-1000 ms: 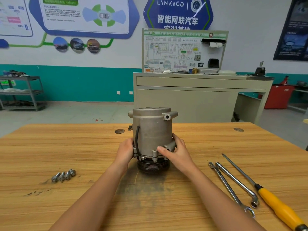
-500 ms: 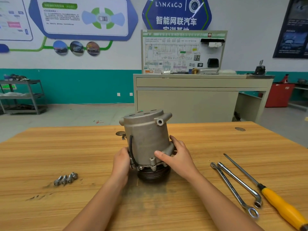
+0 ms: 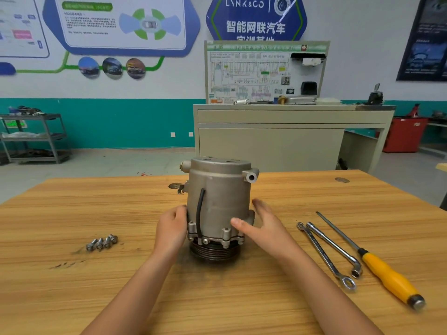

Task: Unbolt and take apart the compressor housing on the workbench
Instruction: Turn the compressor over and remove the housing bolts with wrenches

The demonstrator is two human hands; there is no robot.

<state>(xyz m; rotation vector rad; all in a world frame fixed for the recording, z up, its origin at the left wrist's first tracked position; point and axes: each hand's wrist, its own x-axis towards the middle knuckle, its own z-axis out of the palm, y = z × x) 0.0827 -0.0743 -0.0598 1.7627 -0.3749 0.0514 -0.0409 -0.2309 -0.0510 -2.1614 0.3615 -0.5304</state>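
Note:
The grey metal compressor housing (image 3: 222, 197) stands upright on its dark grooved pulley (image 3: 214, 252) in the middle of the wooden workbench (image 3: 72, 298). A black cable (image 3: 200, 209) runs down its front. My left hand (image 3: 171, 226) grips the lower left side of the housing by the flange. Beside the lower right side is my right hand (image 3: 263, 226), with its thumb touching the front and its fingers straight and blurred, slightly off the metal.
Several loose bolts (image 3: 102, 243) lie to the left on the bench. Right of the compressor lie a combination wrench (image 3: 324, 255), an L-shaped socket wrench (image 3: 333, 247) and a yellow-handled screwdriver (image 3: 387, 274). A beige cabinet (image 3: 278, 146) stands behind the bench.
The compressor leaned to the left half a second ago and now stands upright again. My right hand has loosened from the housing's lower right side.

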